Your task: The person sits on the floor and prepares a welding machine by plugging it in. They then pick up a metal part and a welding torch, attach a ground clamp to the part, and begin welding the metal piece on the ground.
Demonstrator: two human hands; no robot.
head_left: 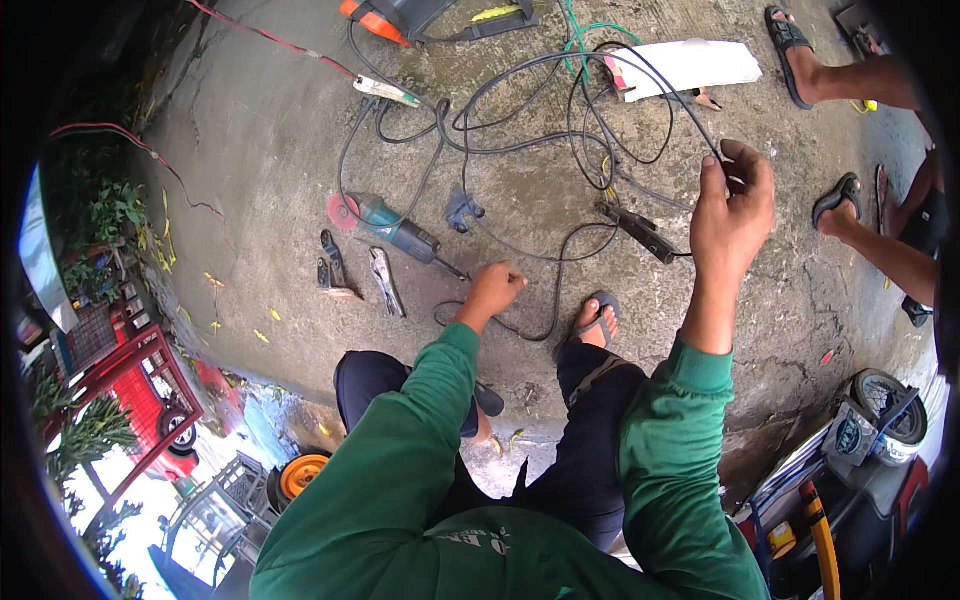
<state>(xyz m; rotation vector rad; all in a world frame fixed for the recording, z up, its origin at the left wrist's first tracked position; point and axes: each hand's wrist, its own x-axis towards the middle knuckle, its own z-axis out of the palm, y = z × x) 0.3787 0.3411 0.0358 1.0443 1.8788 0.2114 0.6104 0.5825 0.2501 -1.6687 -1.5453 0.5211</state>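
The left hand is loosely curled at the end of an outstretched forearm; the right hand reaches farther forward, its fingers bent toward the thumb.

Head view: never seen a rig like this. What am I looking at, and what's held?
No robot here: a person works bare-handed. The only picture comes from a head-worn fisheye camera looking down, so straight edges bend near the rim. The green sleeves are the wearer's.

The right hand is raised, fingers on a black cable. The left hand is near the grinder; I can't tell whether it grips anything.

On the concrete also lie locking pliers, looped cables and a white sheet. Sandalled feet at right are other people's.
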